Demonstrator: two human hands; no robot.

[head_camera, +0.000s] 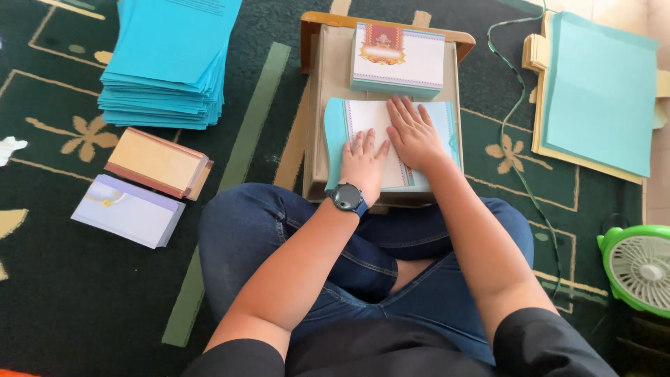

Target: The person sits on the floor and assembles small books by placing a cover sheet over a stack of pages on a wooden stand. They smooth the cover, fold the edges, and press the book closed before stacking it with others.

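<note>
Both hands lie flat, fingers spread, grip open, on a white card with a turquoise border (370, 119) atop the small wooden worktop (314, 91): left hand (364, 162) beside right hand (414, 136). Beyond the card, on the same worktop, stands a stack of cards (398, 59). Left of the worktop lies a pile of turquoise sheets (171, 59).

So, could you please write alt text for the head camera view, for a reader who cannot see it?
A person sitting cross-legged presses the left hand and right hand flat on a white, turquoise-edged card atop a stack on a small wooden stand. A second card stack sits behind it, and a pile of turquoise sheets lies on the dark patterned carpet.
</note>
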